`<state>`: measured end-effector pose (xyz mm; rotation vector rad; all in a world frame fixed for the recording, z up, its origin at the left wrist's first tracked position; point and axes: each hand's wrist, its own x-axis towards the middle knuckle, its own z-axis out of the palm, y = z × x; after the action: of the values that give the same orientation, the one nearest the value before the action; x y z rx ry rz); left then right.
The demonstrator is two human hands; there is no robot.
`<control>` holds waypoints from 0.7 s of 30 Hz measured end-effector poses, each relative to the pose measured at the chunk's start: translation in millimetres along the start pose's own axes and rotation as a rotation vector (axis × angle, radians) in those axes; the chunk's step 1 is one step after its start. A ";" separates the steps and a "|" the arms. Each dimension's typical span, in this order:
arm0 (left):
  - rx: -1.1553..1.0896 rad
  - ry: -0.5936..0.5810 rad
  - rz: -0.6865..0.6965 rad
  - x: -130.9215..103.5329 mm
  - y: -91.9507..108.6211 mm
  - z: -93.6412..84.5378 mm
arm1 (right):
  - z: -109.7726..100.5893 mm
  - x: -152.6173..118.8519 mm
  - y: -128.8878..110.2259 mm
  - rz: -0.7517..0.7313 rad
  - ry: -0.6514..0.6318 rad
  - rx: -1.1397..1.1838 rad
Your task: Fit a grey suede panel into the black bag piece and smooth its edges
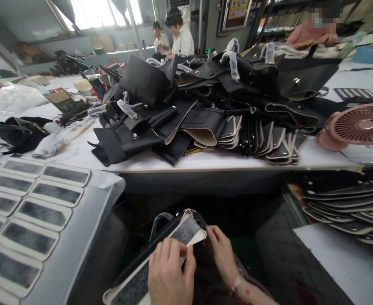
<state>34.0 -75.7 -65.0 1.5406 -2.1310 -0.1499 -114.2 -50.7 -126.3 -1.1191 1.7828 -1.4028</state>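
While a big heap of black bag parts (205,110) sits on the counter (205,161) far beyond the fingers, rows of grey pads (24,212) lie off to their left. The long grey panel (161,258) is right under the fingers, down low. The left hand (167,273) pinches its edge. The right hand (221,254) presses its top corner, fingers curled on it.

The heap of bag parts (205,101) lies on the table (205,161). The fan (361,125) stands right of it. Panel rows (24,212) lie front left.
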 end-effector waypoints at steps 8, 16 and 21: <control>0.057 0.039 0.110 -3.4 -6.9 -3.9 | -21.1 -28.7 -26.6 -0.965 -0.106 -0.581; 0.062 0.073 0.159 -14.5 -11.1 -8.2 | -0.5 -33.9 -42.4 -0.983 -0.040 -0.729; -0.002 0.129 0.120 -36.9 -26.9 -8.4 | 13.7 -46.3 -38.9 -0.970 0.017 -0.745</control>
<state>69.5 -49.8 -79.9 1.3785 -2.1125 -0.0112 -71.5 -19.3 -94.3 -2.6150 1.8958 -1.1760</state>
